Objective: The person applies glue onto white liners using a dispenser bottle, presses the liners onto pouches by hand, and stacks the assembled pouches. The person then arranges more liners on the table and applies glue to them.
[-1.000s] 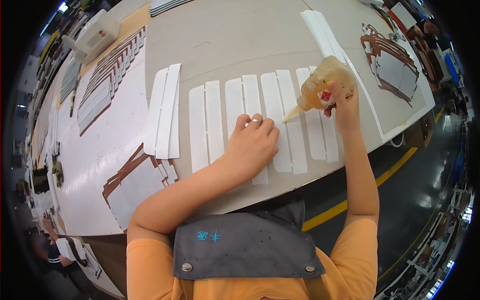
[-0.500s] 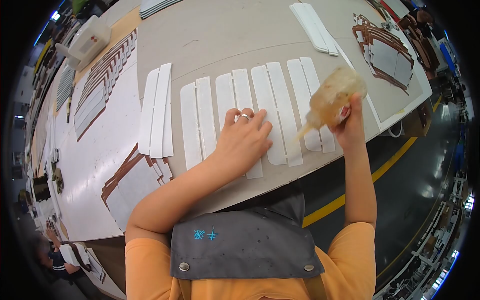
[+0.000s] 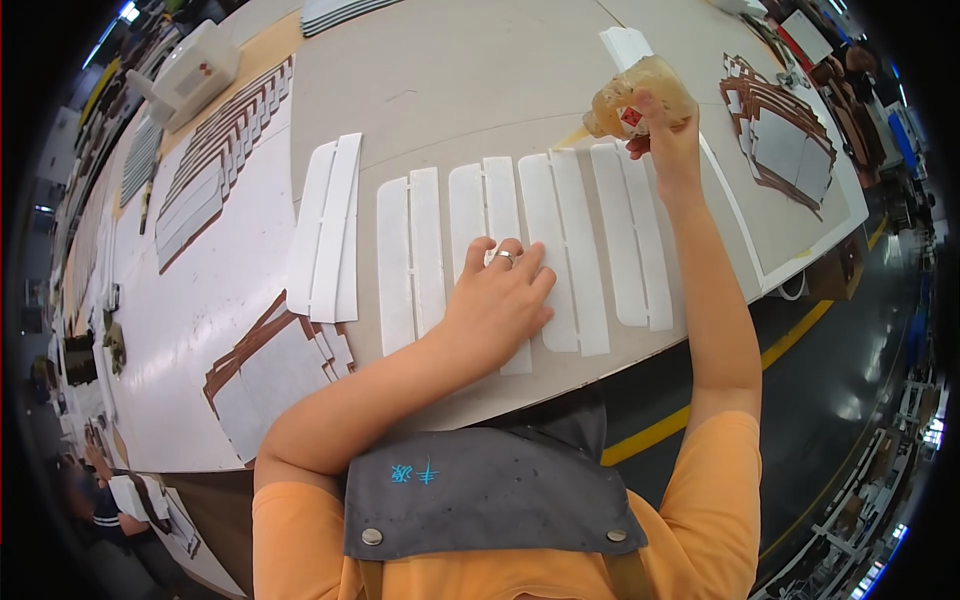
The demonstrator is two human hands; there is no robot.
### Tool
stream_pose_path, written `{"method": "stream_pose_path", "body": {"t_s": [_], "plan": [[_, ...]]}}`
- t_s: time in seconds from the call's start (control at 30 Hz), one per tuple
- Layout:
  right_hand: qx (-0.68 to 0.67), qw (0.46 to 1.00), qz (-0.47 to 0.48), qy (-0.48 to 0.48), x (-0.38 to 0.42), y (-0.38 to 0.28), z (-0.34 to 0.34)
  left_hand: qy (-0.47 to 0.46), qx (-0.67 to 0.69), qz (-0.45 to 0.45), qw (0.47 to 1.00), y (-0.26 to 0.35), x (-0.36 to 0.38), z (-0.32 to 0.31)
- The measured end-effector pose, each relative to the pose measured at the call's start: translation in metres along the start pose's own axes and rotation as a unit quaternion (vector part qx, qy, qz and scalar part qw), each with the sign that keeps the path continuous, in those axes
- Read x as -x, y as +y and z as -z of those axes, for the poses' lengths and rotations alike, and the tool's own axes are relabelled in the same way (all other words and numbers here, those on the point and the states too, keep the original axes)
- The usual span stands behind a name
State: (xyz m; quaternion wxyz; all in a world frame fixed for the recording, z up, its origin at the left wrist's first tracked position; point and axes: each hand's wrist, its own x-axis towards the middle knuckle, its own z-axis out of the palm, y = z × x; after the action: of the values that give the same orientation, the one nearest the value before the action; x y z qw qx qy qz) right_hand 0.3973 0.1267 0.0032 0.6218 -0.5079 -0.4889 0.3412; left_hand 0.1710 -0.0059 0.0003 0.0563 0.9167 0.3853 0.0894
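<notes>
My right hand (image 3: 668,135) is wrapped round a yellowish translucent squeeze bottle (image 3: 640,92) with a red label. Its narrow nozzle slants down to the left, near the top end of a white split panel (image 3: 562,250); whether the tip touches cannot be made out. My left hand (image 3: 503,303) rests palm down with fingers spread, over the lower part of another white panel (image 3: 484,205) and reaching to the edge of the one beside it. Further white panels lie in the row, one at the left (image 3: 411,260) and one at the right (image 3: 632,235).
Overlapping white panels (image 3: 325,230) lie left of the row, with brown-edged pieces (image 3: 275,375) below them. Fanned brown-edged pieces (image 3: 225,165) and a white jug (image 3: 195,75) stand farther left. Another brown-edged stack (image 3: 785,140) is at the right. The table edge (image 3: 590,372) runs close to my body.
My right hand has carried the bottle away from my body and slightly left, bringing its nozzle to a panel's far end. My left hand stays on the panels; the view has shifted slightly.
</notes>
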Motion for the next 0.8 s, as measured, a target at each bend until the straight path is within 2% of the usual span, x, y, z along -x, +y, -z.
{"method": "stream_pose_path", "body": {"t_s": [0.33, 0.8], "plan": [[0.022, 0.998, -0.033, -0.039, 0.010, -0.003, 0.012, 0.001, 0.008, -0.001, 1.000, 0.000, 0.000, 0.002], [0.006, 0.985, -0.134, -0.106, 0.104, -0.034, 0.058, 0.001, -0.005, 0.008, 1.000, 0.003, -0.001, 0.003]]}}
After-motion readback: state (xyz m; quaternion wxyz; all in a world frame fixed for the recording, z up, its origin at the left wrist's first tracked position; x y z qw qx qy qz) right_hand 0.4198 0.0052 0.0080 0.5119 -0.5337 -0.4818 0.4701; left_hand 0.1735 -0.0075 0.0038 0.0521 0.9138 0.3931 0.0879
